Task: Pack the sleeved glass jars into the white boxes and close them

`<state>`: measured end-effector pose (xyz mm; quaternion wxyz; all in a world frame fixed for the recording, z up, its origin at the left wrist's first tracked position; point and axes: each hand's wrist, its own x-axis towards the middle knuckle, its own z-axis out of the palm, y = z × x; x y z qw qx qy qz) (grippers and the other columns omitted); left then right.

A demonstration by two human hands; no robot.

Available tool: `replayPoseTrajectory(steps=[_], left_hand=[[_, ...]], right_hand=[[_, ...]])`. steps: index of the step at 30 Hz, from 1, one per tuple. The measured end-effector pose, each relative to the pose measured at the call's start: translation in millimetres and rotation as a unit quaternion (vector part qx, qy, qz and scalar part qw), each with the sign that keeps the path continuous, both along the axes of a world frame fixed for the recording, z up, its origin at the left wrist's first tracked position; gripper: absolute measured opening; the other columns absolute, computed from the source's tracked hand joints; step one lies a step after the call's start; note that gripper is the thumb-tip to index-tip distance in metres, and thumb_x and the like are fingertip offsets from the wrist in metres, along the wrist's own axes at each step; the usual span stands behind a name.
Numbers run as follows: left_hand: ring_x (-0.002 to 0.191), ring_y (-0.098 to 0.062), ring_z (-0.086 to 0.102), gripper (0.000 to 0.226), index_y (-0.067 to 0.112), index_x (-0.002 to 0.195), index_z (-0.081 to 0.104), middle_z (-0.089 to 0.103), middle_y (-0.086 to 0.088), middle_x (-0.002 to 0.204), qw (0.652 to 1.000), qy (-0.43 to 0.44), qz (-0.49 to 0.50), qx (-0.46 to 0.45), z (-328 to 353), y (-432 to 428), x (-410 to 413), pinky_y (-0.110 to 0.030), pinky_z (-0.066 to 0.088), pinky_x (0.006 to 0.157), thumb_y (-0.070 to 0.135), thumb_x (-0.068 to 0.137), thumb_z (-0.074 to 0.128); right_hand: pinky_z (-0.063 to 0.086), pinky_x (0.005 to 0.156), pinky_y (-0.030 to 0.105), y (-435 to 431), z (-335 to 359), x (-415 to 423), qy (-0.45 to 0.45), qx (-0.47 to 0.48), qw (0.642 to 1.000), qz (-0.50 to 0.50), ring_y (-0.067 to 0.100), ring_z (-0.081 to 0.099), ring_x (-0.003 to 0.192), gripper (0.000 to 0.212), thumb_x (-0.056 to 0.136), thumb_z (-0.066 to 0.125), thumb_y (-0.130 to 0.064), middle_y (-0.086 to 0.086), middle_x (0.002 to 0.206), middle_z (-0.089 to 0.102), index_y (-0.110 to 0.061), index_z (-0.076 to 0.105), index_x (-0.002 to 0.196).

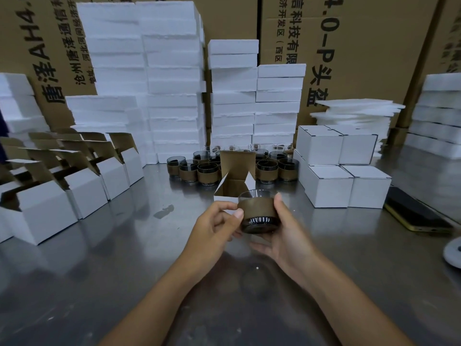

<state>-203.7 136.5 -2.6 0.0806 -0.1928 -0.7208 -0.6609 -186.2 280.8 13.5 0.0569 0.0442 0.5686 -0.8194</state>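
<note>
Head view: right hand (282,231) curled round squat glass jar (258,213), brown matte sleeve, tilted, above middle of glossy steel worktop (124,270); left hand (214,228) apparently pinches front wall of open white cardboard box (237,166) just behind.

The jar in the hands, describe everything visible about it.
The jar is short, round, smoky clear glass with a brown sleeve round its middle, bare rim and thick dark base. It is held tilted, base toward the camera, before the open white box. The right hand grips its right side; the left hand pinches the sleeve.
</note>
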Motion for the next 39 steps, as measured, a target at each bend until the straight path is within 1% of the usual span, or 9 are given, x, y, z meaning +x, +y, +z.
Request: replayPoseTrajectory(steps=[3,8,11,15,20,25,33,36,39], left_hand=[[0.065,-0.006,0.064,0.034,0.02,0.1,0.059,0.068,0.002,0.068,1.0,-0.005,0.004,-0.002,-0.4,0.3,-0.5,-0.019,0.049,0.063,0.044,0.075,0.055],[0.063,-0.005,0.062,0.01,0.018,0.1,0.058,0.066,-0.001,0.068,1.0,0.005,0.008,-0.011,-1.7,0.8,-1.2,-0.012,0.046,0.061,0.019,0.089,0.057],[0.062,-0.004,0.063,0.012,0.02,0.098,0.057,0.065,-0.002,0.07,0.999,0.015,0.024,-0.021,-2.4,0.2,-2.2,-0.009,0.045,0.061,0.013,0.088,0.06],[0.069,-0.006,0.066,0.018,0.026,0.099,0.059,0.068,-0.001,0.079,0.999,0.019,0.014,-0.048,-4.5,-0.7,-2.6,-0.012,0.048,0.066,0.011,0.089,0.06],[0.078,-0.008,0.067,0.025,0.025,0.11,0.059,0.071,0.01,0.084,0.997,0.007,-0.006,-0.08,-6.3,-0.9,-3.5,-0.018,0.05,0.072,0.008,0.095,0.049],[0.081,-0.009,0.066,0.027,0.01,0.122,0.056,0.069,0.001,0.095,0.994,0.004,-0.018,-0.11,-5.0,-0.4,-1.3,-0.024,0.051,0.077,0.008,0.097,0.045],[0.082,-0.009,0.067,0.026,0.019,0.119,0.056,0.071,0.005,0.091,0.994,0.0,-0.019,-0.107,-5.3,-0.1,-1.7,-0.029,0.052,0.082,0.008,0.097,0.046],[0.082,-0.007,0.067,0.033,0.036,0.11,0.054,0.072,0.01,0.086,0.996,0.002,-0.014,-0.089,-4.9,-0.4,-1.5,-0.019,0.052,0.077,0.007,0.094,0.051],[0.089,-0.005,0.066,0.037,0.04,0.108,0.054,0.071,0.013,0.091,0.997,0.004,0.001,-0.074,-3.6,-1.3,-1.0,-0.016,0.051,0.076,0.007,0.092,0.054]], right_hand=[[0.047,0.072,0.034,-0.5,-0.2,-0.5,0.002,0.006,1.0,0.009,0.026,0.066,0.099,0.058,0.093,0.031,-0.056,0.013,0.108,0.07,-0.014,0.061,0.12],[0.053,0.075,0.034,0.7,0.8,-1.4,0.043,0.004,0.998,-0.035,0.027,0.068,0.091,0.047,0.089,0.047,-0.048,0.017,0.101,0.071,-0.009,0.065,0.108],[0.054,0.067,0.027,1.2,0.0,0.6,0.079,0.021,0.994,-0.068,0.022,0.069,0.088,0.059,0.067,0.062,-0.05,0.015,0.101,0.07,-0.008,0.063,0.109],[0.053,0.072,0.026,1.1,-2.2,3.4,0.121,0.069,0.986,-0.089,0.016,0.067,0.089,0.072,0.047,0.073,-0.05,0.008,0.102,0.07,-0.014,0.062,0.109],[0.043,0.056,0.004,1.9,-3.3,4.1,0.172,0.143,0.967,-0.12,-0.009,0.063,0.073,0.05,0.063,0.083,-0.025,-0.007,0.093,0.068,-0.019,0.06,0.107],[0.042,0.051,0.003,1.0,-4.4,5.0,0.197,0.169,0.956,-0.134,-0.016,0.058,0.067,0.053,0.061,0.086,-0.015,-0.005,0.099,0.06,-0.029,0.05,0.097],[0.047,0.057,0.008,1.0,-6.5,3.1,0.227,0.17,0.95,-0.128,-0.008,0.061,0.078,0.056,0.058,0.087,-0.014,-0.006,0.104,0.059,-0.03,0.052,0.099],[0.049,0.065,0.008,1.6,-9.8,1.9,0.236,0.196,0.943,-0.128,0.005,0.059,0.099,0.06,0.059,0.087,-0.017,-0.004,0.112,0.058,-0.033,0.054,0.106],[0.05,0.08,0.013,1.6,-11.6,0.6,0.26,0.235,0.929,-0.122,0.006,0.057,0.107,0.064,0.06,0.087,-0.018,-0.008,0.117,0.058,-0.039,0.053,0.111]])
